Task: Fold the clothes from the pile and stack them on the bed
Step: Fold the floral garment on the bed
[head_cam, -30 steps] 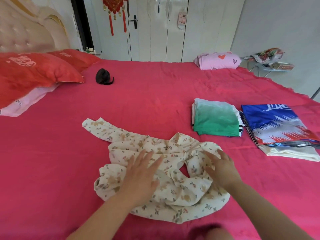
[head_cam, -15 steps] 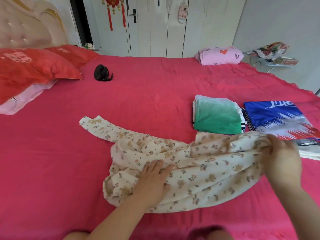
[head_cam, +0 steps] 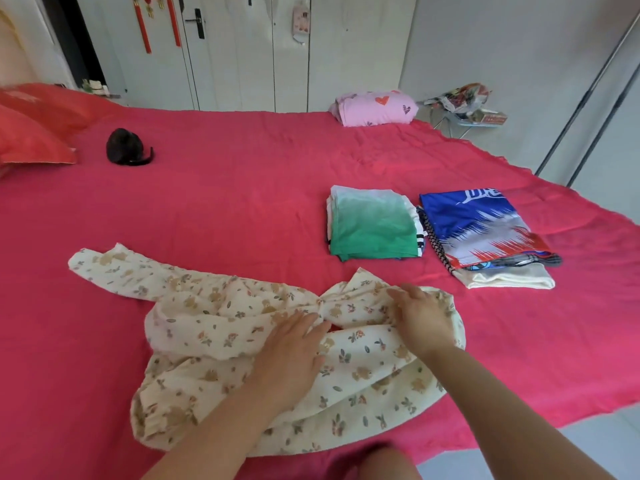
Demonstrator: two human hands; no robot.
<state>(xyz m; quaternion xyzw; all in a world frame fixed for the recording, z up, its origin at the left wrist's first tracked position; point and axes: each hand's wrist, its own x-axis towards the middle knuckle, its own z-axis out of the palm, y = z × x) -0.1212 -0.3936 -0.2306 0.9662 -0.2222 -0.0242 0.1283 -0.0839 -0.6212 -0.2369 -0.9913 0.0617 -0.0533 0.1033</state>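
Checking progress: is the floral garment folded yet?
Not folded. The floral garment lies rumpled, one sleeve trailing left, left hand and right hand resting on it.

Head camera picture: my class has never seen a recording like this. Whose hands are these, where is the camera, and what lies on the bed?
There is no machine here: a person wears one camera on the head, looking forward and down, so the arms are their own. The left hand and right hand rest on a crumpled flowered garment on the red bed; neither lifts it. To the right lie a folded green shirt and a folded blue top. A pink bundle sits at the far edge.
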